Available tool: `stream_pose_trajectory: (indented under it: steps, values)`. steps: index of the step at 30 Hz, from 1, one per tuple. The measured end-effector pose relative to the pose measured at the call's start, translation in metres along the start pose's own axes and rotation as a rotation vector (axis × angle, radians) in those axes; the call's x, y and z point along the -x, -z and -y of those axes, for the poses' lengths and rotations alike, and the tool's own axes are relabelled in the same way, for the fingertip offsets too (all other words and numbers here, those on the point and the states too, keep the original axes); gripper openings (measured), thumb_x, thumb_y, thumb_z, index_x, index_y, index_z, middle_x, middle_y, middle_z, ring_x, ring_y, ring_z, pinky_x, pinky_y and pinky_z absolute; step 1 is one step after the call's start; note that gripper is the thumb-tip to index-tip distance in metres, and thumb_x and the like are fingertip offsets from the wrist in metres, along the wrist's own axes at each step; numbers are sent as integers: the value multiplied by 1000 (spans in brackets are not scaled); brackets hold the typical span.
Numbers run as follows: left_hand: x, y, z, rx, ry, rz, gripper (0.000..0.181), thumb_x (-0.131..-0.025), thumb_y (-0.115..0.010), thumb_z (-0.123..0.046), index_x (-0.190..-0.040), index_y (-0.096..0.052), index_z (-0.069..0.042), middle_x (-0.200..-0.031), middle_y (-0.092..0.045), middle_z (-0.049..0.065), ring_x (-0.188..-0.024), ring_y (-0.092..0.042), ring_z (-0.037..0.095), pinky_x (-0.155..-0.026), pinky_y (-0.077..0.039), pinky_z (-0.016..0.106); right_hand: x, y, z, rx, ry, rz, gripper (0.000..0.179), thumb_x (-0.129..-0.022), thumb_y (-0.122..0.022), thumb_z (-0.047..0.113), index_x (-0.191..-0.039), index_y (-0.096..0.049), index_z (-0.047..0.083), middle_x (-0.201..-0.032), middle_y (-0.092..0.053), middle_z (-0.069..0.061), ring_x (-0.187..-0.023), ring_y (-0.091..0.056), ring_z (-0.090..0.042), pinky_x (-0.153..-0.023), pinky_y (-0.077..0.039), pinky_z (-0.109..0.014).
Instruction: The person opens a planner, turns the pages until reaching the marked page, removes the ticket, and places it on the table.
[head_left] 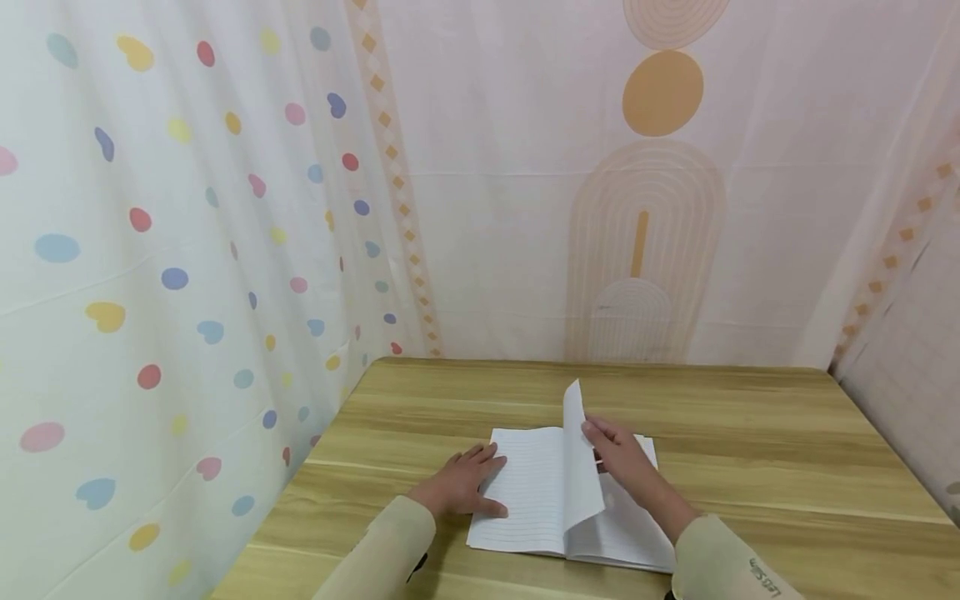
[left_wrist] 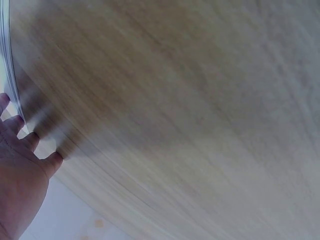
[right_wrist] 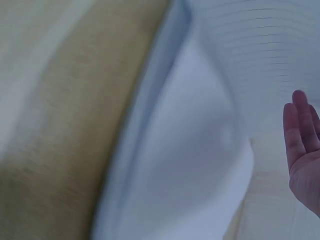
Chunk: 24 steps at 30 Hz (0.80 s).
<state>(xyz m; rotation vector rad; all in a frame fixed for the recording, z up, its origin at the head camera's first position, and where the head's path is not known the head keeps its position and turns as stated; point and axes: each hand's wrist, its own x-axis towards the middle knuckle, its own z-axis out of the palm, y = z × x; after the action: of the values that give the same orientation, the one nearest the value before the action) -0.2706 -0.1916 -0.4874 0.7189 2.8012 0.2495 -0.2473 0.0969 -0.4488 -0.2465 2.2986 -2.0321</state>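
Note:
An open lined notebook (head_left: 525, 492) lies on the wooden table. My left hand (head_left: 467, 483) rests at its left edge with fingers spread, the fingertips and thumb on the left page. In the left wrist view the same hand (left_wrist: 22, 165) shows at the notebook's outer edge. One page (head_left: 581, 471) stands raised near the middle fold, curving upright. My right hand (head_left: 621, 454) holds that page by its right edge, the thumb on the near face. In the right wrist view the fingers of this hand (right_wrist: 306, 150) look straight; the thumb is hidden. That view is blurred.
The wood-grain table (head_left: 787, 467) extends around the notebook on all sides. Behind it hangs a pale patterned curtain (head_left: 502, 208), and on the left a curtain with coloured dots and hearts (head_left: 202, 325).

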Motion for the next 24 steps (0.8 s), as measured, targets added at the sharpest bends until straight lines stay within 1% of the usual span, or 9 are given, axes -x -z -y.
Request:
stream_pose_trajectory:
  steps: [3,5,8,11,13,15,18,20,24]
  values:
    - [0,0,-1,1,7,2,88,-83,-74,-56,-151,-42,-11,-160,-29,12,-148,-22,34,-114,-22,59,6,-10,-7,61,29,57,47,-108,-43,27,-128,-55,-14,-100,-68,-15,-87,-68,-23,-76,-57,-38]
    - [0,0,-1,4,10,3,88,-83,-74,-56,-151,-42,-12,-161,-29,12,-148,-21,34,-114,-22,59,10,-16,-11,165,54,79,49,-108,-41,32,-123,-61,-10,-106,-69,-15,-98,-67,-28,-86,-54,-44]
    - [0,0,-1,3,10,-1,87,-83,-74,-55,-151,-42,-12,-161,-29,12,-148,-22,33,-114,-22,58,15,-22,-19,406,154,148,50,-108,-37,37,-127,-65,0,-121,-68,-13,-117,-61,-33,-101,-44,-51]
    - [0,0,-1,-27,-3,-10,81,-86,-74,-47,-150,-43,-9,-160,-31,12,-147,-24,34,-114,-24,58,18,-26,-26,705,318,265,51,-109,-34,39,-132,-65,6,-130,-65,-8,-127,-55,-33,-108,-36,-54]
    - [0,-1,0,-59,-15,-16,74,-89,-71,-40,-150,-43,-8,-158,-33,12,-147,-25,34,-113,-26,58,20,-28,-30,884,405,335,50,-107,-38,43,-131,-65,9,-132,-64,-8,-128,-53,-32,-108,-34,-56]
    - [0,-1,1,-69,-28,-22,70,-92,-68,-35,-151,-42,-8,-158,-34,14,-146,-27,35,-112,-27,59,22,-30,-33,1020,456,385,48,-103,-47,48,-129,-67,13,-132,-63,-7,-129,-52,-30,-109,-32,-57]
    - [1,-1,5,-58,-43,-41,69,-94,-64,-37,-152,-41,-9,-157,-34,14,-145,-28,38,-110,-28,62,26,-32,-35,1121,467,420,46,-94,-61,49,-127,-68,17,-135,-60,-6,-131,-49,-29,-110,-31,-57]
    - [1,-2,8,-31,-50,-65,68,-94,-64,-37,-152,-41,-9,-157,-35,16,-144,-29,39,-109,-28,63,27,-33,-36,1142,469,422,44,-91,-67,46,-125,-69,18,-136,-59,-6,-131,-49,-29,-110,-31,-57]
    - [0,-4,14,-3,-65,-169,52,-101,-54,-21,-148,-43,0,-151,-40,22,-140,-35,41,-108,-31,62,28,-34,-37,1151,464,415,43,-88,-70,44,-123,-71,19,-136,-59,-6,-130,-49,-29,-109,-32,-58]
